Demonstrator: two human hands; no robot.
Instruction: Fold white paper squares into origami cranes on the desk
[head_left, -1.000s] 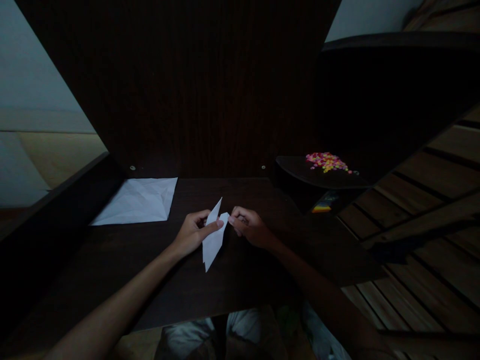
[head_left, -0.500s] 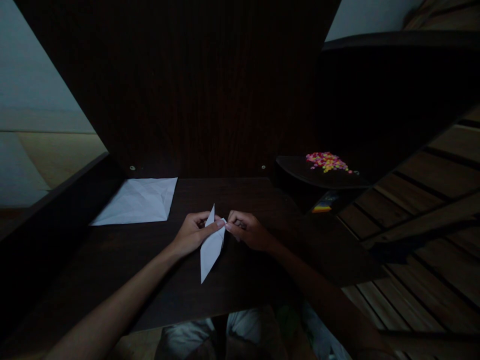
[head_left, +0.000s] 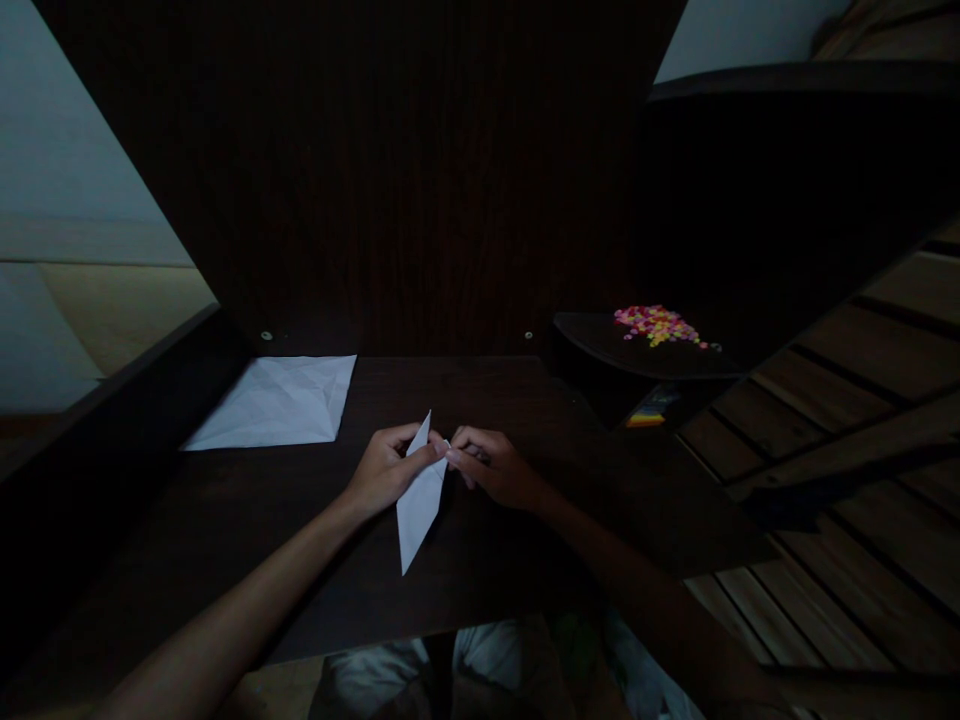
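Observation:
A folded piece of white paper [head_left: 420,510] with pointed upper and lower ends is held above the dark desk [head_left: 480,390]. My left hand [head_left: 386,470] grips it from the left, the thumb lying across its face and the fingers behind. At its right corner, my right hand [head_left: 495,468] pinches the paper between thumb and curled fingers. The two thumbs nearly meet there. My fingers partly cover the small folded part at that corner.
A creased white sheet [head_left: 277,405] lies flat at the desk's back left, beside a raised side board [head_left: 112,390]. To the right, a rounded shelf [head_left: 600,335] carries a heap of small colourful pieces [head_left: 660,325]. Below that shelf is a small yellow-orange item [head_left: 646,420].
The folded paper's lower tip has swung slightly down and left. My right thumb and fingers have shifted a little left over the corner.

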